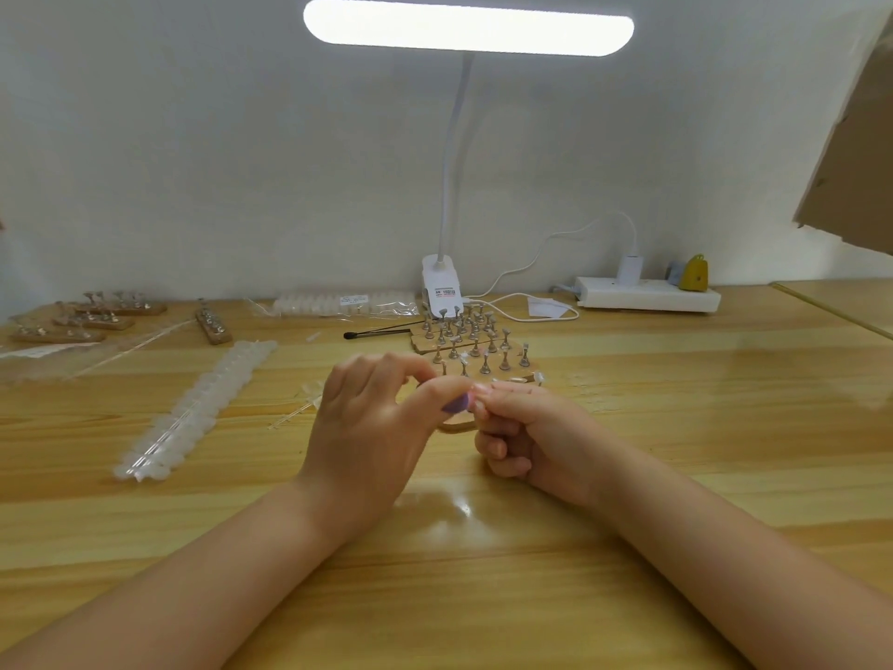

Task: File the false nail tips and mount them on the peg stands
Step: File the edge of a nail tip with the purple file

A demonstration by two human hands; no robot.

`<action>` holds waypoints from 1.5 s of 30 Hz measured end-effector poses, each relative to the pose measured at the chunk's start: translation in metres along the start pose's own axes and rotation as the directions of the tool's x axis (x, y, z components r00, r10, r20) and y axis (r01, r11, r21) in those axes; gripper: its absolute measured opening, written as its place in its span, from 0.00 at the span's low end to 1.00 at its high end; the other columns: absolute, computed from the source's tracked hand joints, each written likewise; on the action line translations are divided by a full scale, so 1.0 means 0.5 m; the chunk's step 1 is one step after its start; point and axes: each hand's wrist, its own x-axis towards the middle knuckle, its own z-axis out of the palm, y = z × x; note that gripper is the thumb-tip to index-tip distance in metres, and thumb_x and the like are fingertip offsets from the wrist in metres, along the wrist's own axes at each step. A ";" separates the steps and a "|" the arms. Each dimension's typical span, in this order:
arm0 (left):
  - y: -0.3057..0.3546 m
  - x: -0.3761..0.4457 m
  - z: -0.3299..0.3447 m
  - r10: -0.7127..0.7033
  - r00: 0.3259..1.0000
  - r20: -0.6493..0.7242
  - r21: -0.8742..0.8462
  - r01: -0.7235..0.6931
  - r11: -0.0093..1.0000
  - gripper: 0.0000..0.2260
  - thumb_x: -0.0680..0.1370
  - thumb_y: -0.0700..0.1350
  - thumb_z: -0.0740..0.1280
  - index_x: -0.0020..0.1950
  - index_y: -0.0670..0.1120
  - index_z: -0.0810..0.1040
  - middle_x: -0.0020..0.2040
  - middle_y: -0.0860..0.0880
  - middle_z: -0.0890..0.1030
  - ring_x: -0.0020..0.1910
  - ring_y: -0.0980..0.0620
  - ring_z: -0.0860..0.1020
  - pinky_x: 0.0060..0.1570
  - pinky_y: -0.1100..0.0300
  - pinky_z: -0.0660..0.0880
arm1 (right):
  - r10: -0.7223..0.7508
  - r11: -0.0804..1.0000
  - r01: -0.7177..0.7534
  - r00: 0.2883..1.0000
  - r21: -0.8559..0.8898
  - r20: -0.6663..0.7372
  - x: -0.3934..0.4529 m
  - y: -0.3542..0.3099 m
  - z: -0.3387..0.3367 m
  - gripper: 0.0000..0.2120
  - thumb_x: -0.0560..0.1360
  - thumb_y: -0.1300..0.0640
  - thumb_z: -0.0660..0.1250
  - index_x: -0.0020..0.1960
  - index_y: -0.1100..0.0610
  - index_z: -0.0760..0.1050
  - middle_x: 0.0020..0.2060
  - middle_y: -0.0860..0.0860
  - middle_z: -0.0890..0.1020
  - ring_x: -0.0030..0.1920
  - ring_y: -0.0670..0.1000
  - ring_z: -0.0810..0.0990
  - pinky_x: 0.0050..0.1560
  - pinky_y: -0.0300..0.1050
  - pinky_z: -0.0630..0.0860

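Far left edge of the worktop (676, 427) has a few spare peg strips (92, 317), then a long strip of nail tips (193, 408) running diagonally. Middle, toward the front edge: left hand (372, 427) has its fingers curled, pinching a small purple file (456, 404). Right hand (526, 435) is curled tight too, pinching something tiny against the file; probably a nail tip, can't really tell. Peg stands (471, 338) sit just behind the hands, lamp clamp (442, 285) at the back edge.
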 end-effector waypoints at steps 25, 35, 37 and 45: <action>0.023 0.007 -0.003 0.165 0.983 -0.081 -0.030 -0.168 0.985 0.07 0.80 0.48 0.66 0.56 0.52 0.73 0.48 0.52 0.83 0.45 0.48 0.79 0.47 0.50 0.73 | 0.009 0.997 -0.003 0.998 -0.076 0.068 -0.004 -0.003 0.004 0.10 0.78 0.63 0.60 0.39 0.56 0.74 0.28 0.49 0.67 0.26 0.45 0.67 0.24 0.34 0.60; 0.018 0.002 0.000 0.196 0.978 -0.070 -0.022 -0.198 0.980 0.07 0.79 0.47 0.67 0.55 0.53 0.73 0.47 0.51 0.82 0.45 0.49 0.78 0.48 0.51 0.71 | 0.014 0.997 -0.011 0.999 -0.081 0.045 -0.005 -0.006 0.010 0.12 0.80 0.59 0.59 0.40 0.55 0.76 0.28 0.48 0.71 0.25 0.44 0.67 0.23 0.34 0.60; 0.011 0.000 0.001 0.123 0.992 -0.018 0.040 -0.122 0.992 0.08 0.78 0.46 0.68 0.55 0.54 0.72 0.46 0.51 0.82 0.44 0.47 0.78 0.50 0.52 0.69 | 0.024 0.997 -0.022 1.000 -0.071 0.020 -0.005 -0.007 0.009 0.12 0.81 0.59 0.59 0.40 0.56 0.73 0.26 0.46 0.69 0.25 0.44 0.67 0.23 0.34 0.59; 0.011 0.000 0.001 0.231 0.970 -0.080 0.124 -0.221 0.967 0.10 0.76 0.45 0.71 0.55 0.53 0.75 0.42 0.49 0.81 0.42 0.47 0.75 0.51 0.51 0.70 | -0.034 0.993 0.026 0.997 -0.113 -0.066 0.003 0.001 0.017 0.10 0.80 0.54 0.62 0.46 0.61 0.75 0.30 0.49 0.71 0.25 0.44 0.66 0.21 0.34 0.58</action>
